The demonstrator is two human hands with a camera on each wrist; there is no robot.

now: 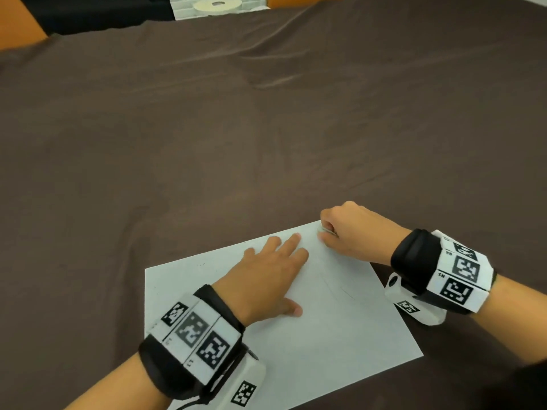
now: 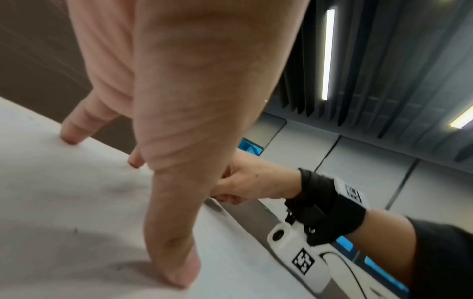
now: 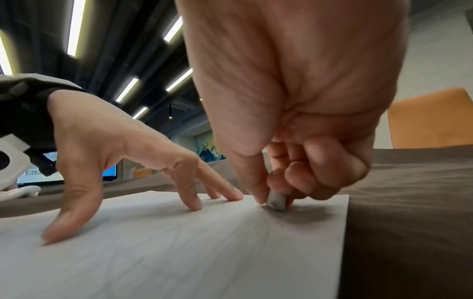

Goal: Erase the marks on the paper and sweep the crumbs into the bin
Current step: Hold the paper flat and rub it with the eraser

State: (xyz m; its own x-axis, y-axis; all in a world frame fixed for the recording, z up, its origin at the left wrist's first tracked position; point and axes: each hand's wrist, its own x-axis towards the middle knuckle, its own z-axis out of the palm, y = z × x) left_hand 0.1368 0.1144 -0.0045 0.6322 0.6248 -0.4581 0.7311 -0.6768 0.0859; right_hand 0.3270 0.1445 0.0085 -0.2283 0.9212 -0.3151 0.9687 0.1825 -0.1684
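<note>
- A white sheet of paper (image 1: 310, 321) is laid on the brown cloth (image 1: 207, 143) that covers the table, near the cloth's near edge and turned at an angle to it.
- The left hand (image 1: 266, 279) is set on the far half of the paper; its fingers (image 3: 194, 200) are spread and nearly straight, and the sheet is pressed down by their tips and by the thumb, with nothing grasped.
- The right hand (image 1: 352, 232) is placed at the far right corner of the paper, with its fingers curled.
- A small grey-white eraser (image 3: 276, 201) is pinched between the right thumb and the curled fingers, and its lower end is touched to the paper just inside that corner.
- Faint pencil lines (image 1: 340, 288) are seen on the right part of the sheet, between the two hands and the paper's right edge.
- A few dark specks (image 2: 75, 229) are scattered on the paper near the left thumb; whether they are crumbs cannot be told.
- A pale round object with a dark centre hole (image 1: 217, 5) is seen beyond the far edge of the cloth.
</note>
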